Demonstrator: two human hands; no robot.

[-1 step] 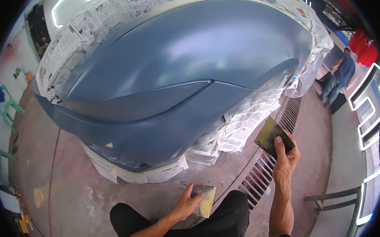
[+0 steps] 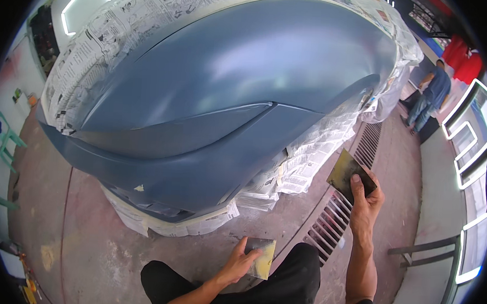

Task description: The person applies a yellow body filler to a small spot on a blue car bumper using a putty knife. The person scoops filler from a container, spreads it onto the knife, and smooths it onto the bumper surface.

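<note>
I crouch in front of the car [image 2: 230,96]. Its body is in dull grey-blue primer, and newspaper [image 2: 95,45] masks the parts around it. My right hand [image 2: 366,205] holds a flat scraper [image 2: 351,173], with the thumb pressed on its face and the other fingers closed behind it. It is raised near the paper at the car's right edge, over the floor drain [image 2: 333,223], and it touches nothing. My left hand [image 2: 241,262] holds a small board [image 2: 262,257] low, just above my knee. The fingers are clamped on its edge, and a yellowish smear lies on it.

I judge that the step is spreading filler on the small pale spot [image 2: 138,188] on the lower panel. To do it well, I should take only a little filler on the edge of the scraper. I should hold the blade low against the panel and pull it in one even stroke, with light pressure at the end, so the border becomes thin. The board must stay level and close to the work. The scraper should not touch the newspaper, because paper fibres would go into the filler.

Another person [image 2: 429,98] stands far to the right, well apart from me.
</note>
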